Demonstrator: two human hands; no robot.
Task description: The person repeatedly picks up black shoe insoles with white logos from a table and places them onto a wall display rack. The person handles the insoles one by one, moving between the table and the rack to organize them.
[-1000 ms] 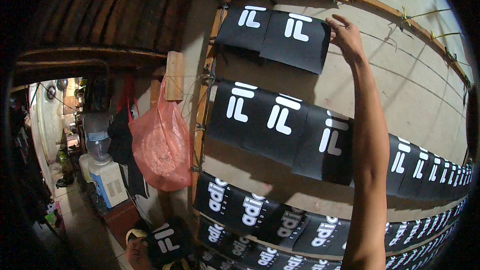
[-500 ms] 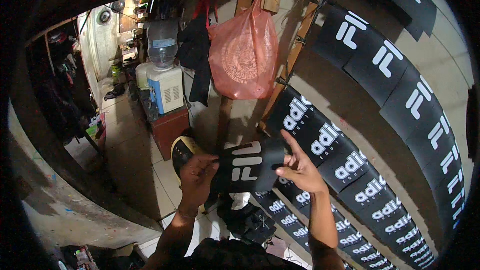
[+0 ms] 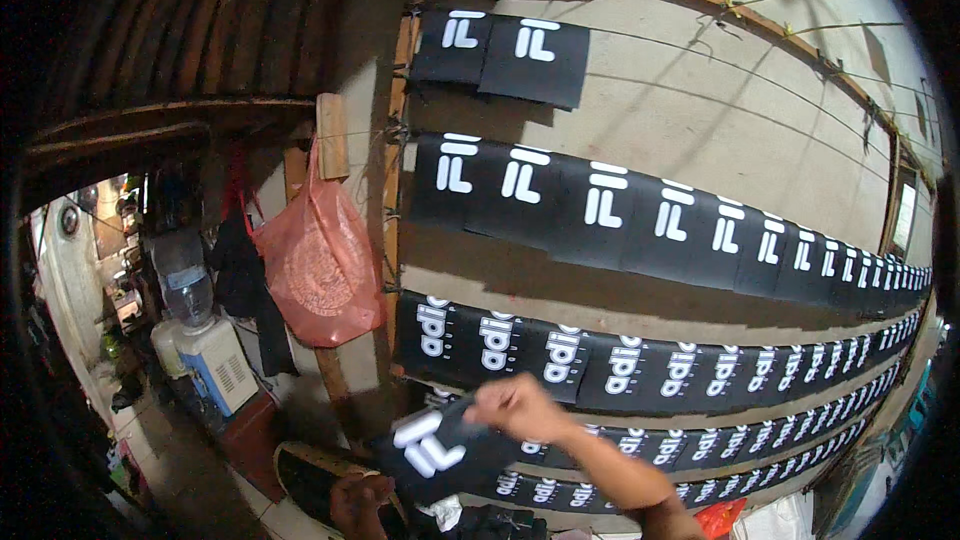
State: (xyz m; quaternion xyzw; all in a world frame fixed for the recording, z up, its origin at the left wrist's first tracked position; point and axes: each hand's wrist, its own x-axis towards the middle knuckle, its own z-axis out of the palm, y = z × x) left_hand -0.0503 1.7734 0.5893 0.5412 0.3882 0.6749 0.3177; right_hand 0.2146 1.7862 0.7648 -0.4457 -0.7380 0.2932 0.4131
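My right hand (image 3: 515, 405) pinches the upper right corner of a black printed sheet (image 3: 468, 447) with bold white lettering. The sheet hangs tilted in front of the lower rows. At its lower left edge, my left hand (image 3: 362, 502) is curled in dim light; its fingertips are hard to see against the dark sheet. Similar black sheets hang along strings on the wall: a short top row (image 3: 535, 85), a long second row (image 3: 590, 240), and lower rows (image 3: 650, 405) with different white lettering.
A translucent red plastic bag (image 3: 320, 280) hangs by a wooden post (image 3: 392, 190), with dark cloth (image 3: 245, 270) beside it. Further left, a water dispenser (image 3: 215, 365) stands on a reddish cabinet (image 3: 245, 430). Bare strings (image 3: 690, 42) stretch across the upper wall.
My view has swung right and up, bringing more of the hanging rows into sight. The sheet has tilted, and my right hand now grips its upper corner, with the left lower down.
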